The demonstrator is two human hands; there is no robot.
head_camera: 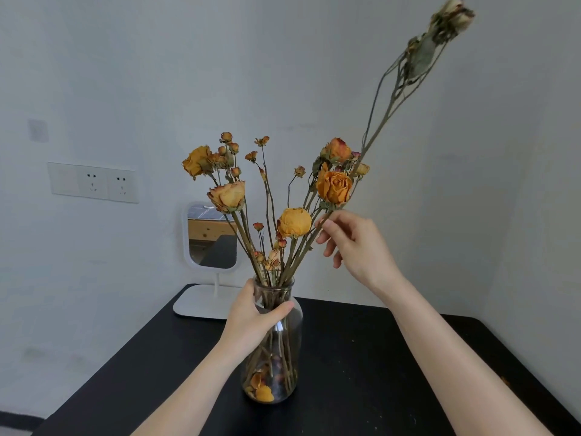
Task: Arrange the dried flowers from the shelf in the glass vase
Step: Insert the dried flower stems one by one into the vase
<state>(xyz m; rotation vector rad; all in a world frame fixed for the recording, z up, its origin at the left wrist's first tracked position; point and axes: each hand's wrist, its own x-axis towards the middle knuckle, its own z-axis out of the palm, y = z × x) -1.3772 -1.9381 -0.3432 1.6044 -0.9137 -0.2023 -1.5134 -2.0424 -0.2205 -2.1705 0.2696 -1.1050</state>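
Walls (125, 58): pale grey-white, plain, meeting in a corner at the far right. Bench (361, 357): matte black top, its far edge set against the wall, with a few small specks on the right side. Standing mirror (212, 237): white frame and flat white foot, at the far left corner of the bench, behind the flowers. Socket panel (94, 183): white, on the left wall, two outlets showing. Glass vase (283, 350): clear, narrow-necked, upright near the middle of the bench. Dried flowers (228, 195): orange and yellow roses with small buds, stems gathered in the vase and fanning left and right above it. Tall stem (382, 121): thin, leaning up to the far right, its pale withered head blurred. Left hand (251, 319): wrapped round the vase's neck and shoulder, thumb across the front. Right hand (355, 243): thumb and forefinger pinching the tall stem just below an orange rose, other fingers loosely curled. Loose petals (262, 390): lying on the vase floor.
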